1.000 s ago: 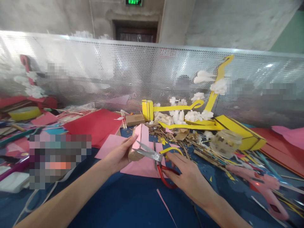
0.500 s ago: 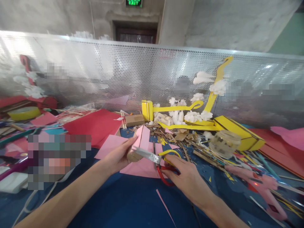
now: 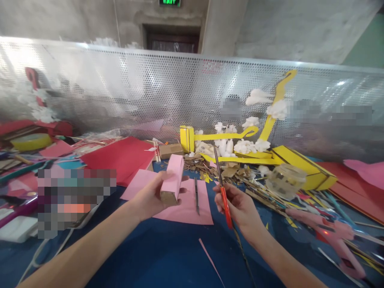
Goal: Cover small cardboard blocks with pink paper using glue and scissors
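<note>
My left hand (image 3: 156,190) is closed around a small cardboard box (image 3: 173,176) faced with pink paper, its brown end turned towards me. In my right hand (image 3: 238,206) is a pair of scissors (image 3: 223,196) with red handles, held edge-on with the blades pointing up and away. The blades are apart from the box. Beneath and between the hands lies a sheet of pink paper (image 3: 186,212), with a thin dark pen-like tool (image 3: 197,196) on it. A narrow pink strip (image 3: 210,258) rests on the blue table (image 3: 156,256) nearer to me.
A pink glue gun (image 3: 336,236) with a lit red light lies at right, by a clear jar (image 3: 286,180). Cardboard scraps (image 3: 231,170) and a yellow box model (image 3: 303,166) sit behind. Red sheets (image 3: 123,160) lie at left. A perforated metal panel (image 3: 168,92) closes the back.
The scissors have moved from the box's edge to the right and turned upright in my right hand. My left hand has rolled the box so its pink face shows more.
</note>
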A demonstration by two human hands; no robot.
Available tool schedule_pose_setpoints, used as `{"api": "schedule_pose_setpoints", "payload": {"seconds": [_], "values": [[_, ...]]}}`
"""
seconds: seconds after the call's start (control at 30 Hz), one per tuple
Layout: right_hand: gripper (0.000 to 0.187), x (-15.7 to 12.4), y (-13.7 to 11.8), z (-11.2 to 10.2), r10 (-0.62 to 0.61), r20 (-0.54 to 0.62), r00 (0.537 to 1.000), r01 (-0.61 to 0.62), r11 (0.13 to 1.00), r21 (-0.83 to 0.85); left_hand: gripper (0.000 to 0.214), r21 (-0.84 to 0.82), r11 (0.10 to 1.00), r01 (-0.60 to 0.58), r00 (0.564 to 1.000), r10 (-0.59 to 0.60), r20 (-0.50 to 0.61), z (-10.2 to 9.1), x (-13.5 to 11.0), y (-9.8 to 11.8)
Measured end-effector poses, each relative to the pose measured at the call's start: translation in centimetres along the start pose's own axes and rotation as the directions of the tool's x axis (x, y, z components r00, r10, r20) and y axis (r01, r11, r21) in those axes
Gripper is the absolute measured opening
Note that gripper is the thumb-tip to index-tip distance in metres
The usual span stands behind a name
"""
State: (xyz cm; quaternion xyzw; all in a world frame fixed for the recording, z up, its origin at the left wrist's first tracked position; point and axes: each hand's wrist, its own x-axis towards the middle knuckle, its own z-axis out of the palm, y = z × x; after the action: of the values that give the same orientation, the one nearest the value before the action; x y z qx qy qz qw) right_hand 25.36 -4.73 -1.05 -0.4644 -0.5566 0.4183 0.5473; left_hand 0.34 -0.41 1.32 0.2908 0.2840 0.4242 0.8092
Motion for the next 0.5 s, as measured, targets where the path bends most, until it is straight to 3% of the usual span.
{"api": "schedule_pose_setpoints", "payload": {"seconds": [0.17, 0.5], "values": [[0.054, -0.08, 0.23, 0.14, 0.055, 0.032, 0.998, -0.056, 0.997, 0.057, 0.050, 0.071, 0.996, 0.052, 0.995, -0.058, 0.084, -0.16, -0.22, 0.21], [0.050, 0.00, 0.45, 0.42, 0.046, -0.025, 0.999, -0.039, 0.977, 0.211, 0.042, 0.144, 0.986, 0.078, 0.991, -0.093, 0.098, 0.10, -0.54, 0.24]]}}
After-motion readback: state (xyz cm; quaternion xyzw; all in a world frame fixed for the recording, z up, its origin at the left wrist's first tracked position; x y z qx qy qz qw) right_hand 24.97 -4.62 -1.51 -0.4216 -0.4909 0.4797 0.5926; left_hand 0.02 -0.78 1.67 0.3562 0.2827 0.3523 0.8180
